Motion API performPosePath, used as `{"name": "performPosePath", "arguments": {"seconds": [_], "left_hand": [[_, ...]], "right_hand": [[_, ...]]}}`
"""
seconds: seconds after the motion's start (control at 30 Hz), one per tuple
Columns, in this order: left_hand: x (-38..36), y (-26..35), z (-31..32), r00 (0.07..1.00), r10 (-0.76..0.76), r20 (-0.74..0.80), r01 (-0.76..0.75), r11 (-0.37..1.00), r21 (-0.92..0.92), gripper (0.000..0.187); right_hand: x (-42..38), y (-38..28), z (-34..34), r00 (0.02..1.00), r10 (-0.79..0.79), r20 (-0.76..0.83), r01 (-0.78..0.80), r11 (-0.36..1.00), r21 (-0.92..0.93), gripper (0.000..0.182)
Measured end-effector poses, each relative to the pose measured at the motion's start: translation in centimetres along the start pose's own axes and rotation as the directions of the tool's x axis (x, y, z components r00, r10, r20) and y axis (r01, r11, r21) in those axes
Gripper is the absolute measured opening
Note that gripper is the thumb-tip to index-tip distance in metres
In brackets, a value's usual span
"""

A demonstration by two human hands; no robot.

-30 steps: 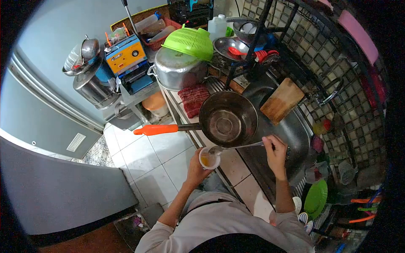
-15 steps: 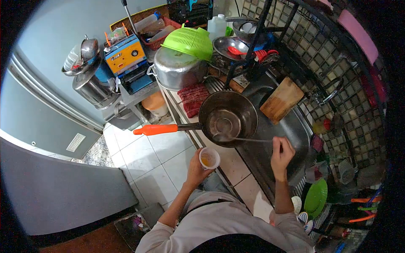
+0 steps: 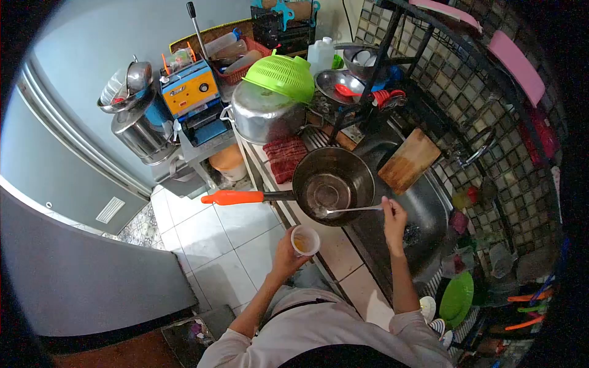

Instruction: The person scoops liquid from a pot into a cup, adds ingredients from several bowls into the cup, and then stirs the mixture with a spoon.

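My left hand (image 3: 286,258) is wrapped round a small whitish plastic cup (image 3: 313,240) with something yellow-orange in its bottom. Just beyond the cup, a dark, worn saucepan (image 3: 334,179) with an orange handle (image 3: 233,197) sits across the counter edge and sink. My right hand (image 3: 394,222) pinches the end of a thin long-handled metal spoon (image 3: 356,210). The spoon slants over the pan's near rim, its tip low inside near the wall. Only a brownish, shiny bottom shows in the pan.
Right of the pan is a steel sink (image 3: 423,214) with a wooden cutting board (image 3: 410,161) across it. A red cloth (image 3: 285,158) lies behind the handle, before a large aluminium pot (image 3: 267,113) under a green strainer (image 3: 279,76). A black rack (image 3: 383,61) rises behind the sink.
My right hand has moved slightly left, and the spoon's tip has shifted toward the pan's near wall. The whole view has tilted a little. The cup stays in my left hand.
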State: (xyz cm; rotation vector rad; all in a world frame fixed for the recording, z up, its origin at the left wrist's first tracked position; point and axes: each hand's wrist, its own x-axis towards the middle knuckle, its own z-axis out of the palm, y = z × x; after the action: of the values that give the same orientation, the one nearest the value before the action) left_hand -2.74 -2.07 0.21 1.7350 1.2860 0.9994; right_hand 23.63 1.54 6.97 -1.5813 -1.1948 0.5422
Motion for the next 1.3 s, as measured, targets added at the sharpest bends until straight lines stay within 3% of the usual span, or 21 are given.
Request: {"name": "performPosePath", "arguments": {"seconds": [0.1, 0.17, 0.27, 0.33, 0.37, 0.43, 0.47, 0.5, 0.57, 0.63, 0.7, 0.83, 0.93, 1.0, 1.03, 1.1, 1.17, 1.23, 1.3], "left_hand": [[0.0, 0.3, -0.1, 1.000, 0.017, -0.004, -0.017, 1.000, -0.005, 0.069], [0.0, 0.2, 0.0, 1.000, 0.025, -0.003, -0.025, 1.000, -0.008, 0.069], [0.2, 0.3, 0.2, 0.995, 0.095, -0.004, -0.096, 0.995, -0.031, 0.068], [0.2, 1.6, 0.0, 1.000, 0.017, 0.009, -0.015, 0.985, -0.174, 0.066], [0.1, 1.7, 0.1, 1.000, 0.016, 0.010, -0.014, 0.985, -0.175, 0.066], [-0.1, 2.0, 0.3, 1.000, -0.011, 0.025, 0.018, 0.961, -0.275, 0.065], [-0.2, 2.2, 0.3, 1.000, -0.013, 0.027, 0.020, 0.962, -0.274, 0.065], [-0.2, 2.4, 0.4, 1.000, 0.014, 0.014, -0.010, 0.965, -0.262, 0.065], [-0.3, 2.6, 0.3, 0.999, 0.042, 0.004, -0.040, 0.967, -0.251, 0.064], [-0.4, 2.6, 0.2, 1.000, 0.008, 0.027, -0.001, 0.966, -0.260, 0.064], [-0.5, 2.4, 0.2, 1.000, 0.021, 0.019, -0.015, 0.970, -0.243, 0.064], [-0.6, 2.0, -0.3, 0.997, 0.071, -0.032, -0.077, 0.974, -0.214, 0.065], [-0.6, 1.9, -0.4, 0.988, 0.114, -0.101, -0.127, 0.983, -0.133, 0.065], [-0.8, 1.9, -0.2, 0.987, 0.120, -0.111, -0.134, 0.983, -0.129, 0.066], [-1.0, 1.9, -0.2, 0.985, 0.123, -0.121, -0.138, 0.983, -0.125, 0.067], [-1.3, 1.0, 0.1, 0.985, 0.122, -0.126, -0.139, 0.980, -0.142, 0.067], [-1.7, 0.3, 0.5, 0.985, 0.120, -0.126, -0.140, 0.977, -0.161, 0.068], [-2.0, 0.3, 0.4, 0.975, 0.182, -0.125, -0.200, 0.967, -0.156, 0.070], [-2.0, 0.3, 0.5, 0.973, 0.194, -0.127, -0.205, 0.975, -0.083, 0.070]], "right_hand": [[-0.2, -1.0, -1.2, 0.994, 0.108, -0.013, -0.108, 0.994, 0.017, 0.034], [-0.7, -1.4, -1.4, 0.999, 0.020, -0.039, -0.016, 0.995, 0.100, 0.033], [-1.6, -3.2, -2.3, 0.998, -0.052, -0.037, 0.052, 0.999, -0.004, 0.027], [-2.9, -5.8, -2.1, 0.970, -0.244, 0.006, 0.243, 0.963, -0.119, 0.018], [-3.5, -6.9, -2.0, 0.970, -0.243, 0.006, 0.242, 0.963, -0.120, 0.018], [-4.6, -8.3, -1.9, 0.905, -0.405, 0.129, 0.424, 0.882, -0.206, 0.010], [-4.8, -7.7, -2.0, 0.826, -0.530, 0.190, 0.563, 0.787, -0.253, 0.007], [-5.0, -7.9, -2.0, 0.828, -0.528, 0.189, 0.560, 0.789, -0.252, 0.007], [-5.5, -8.6, -2.0, 0.645, -0.698, 0.311, 0.763, 0.567, -0.310, 0.006], [-5.7, -8.9, -1.4, 0.635, -0.700, 0.328, 0.773, 0.583, -0.252, 0.010], [-6.2, -8.5, -1.0, 0.512, -0.726, 0.459, 0.854, 0.490, -0.178, 0.014], [-6.3, -9.5, -1.4, 0.535, -0.715, 0.451, 0.835, 0.530, -0.150, 0.015], [-6.4, -9.7, -1.1, 0.529, -0.758, 0.381, 0.847, 0.447, -0.286, 0.015], [-6.8, -8.8, 0.0, 0.528, -0.735, 0.424, 0.825, 0.563, -0.051, 0.014], [-7.2, -9.1, 0.5, 0.528, -0.736, 0.424, 0.825, 0.563, -0.050, 0.014], [-8.1, -10.2, 1.7, 0.650, -0.632, 0.423, 0.639, 0.755, 0.146, 0.010], [-8.4, -9.9, 2.2, 0.665, -0.572, 0.481, 0.589, 0.797, 0.133, 0.015], [-8.3, -9.9, 2.7, 0.528, -0.595, 0.605, 0.705, 0.705, 0.078, 0.017], [-8.4, -10.3, 2.5, 0.503, -0.611, 0.611, 0.731, 0.678, 0.076, 0.017]]}}
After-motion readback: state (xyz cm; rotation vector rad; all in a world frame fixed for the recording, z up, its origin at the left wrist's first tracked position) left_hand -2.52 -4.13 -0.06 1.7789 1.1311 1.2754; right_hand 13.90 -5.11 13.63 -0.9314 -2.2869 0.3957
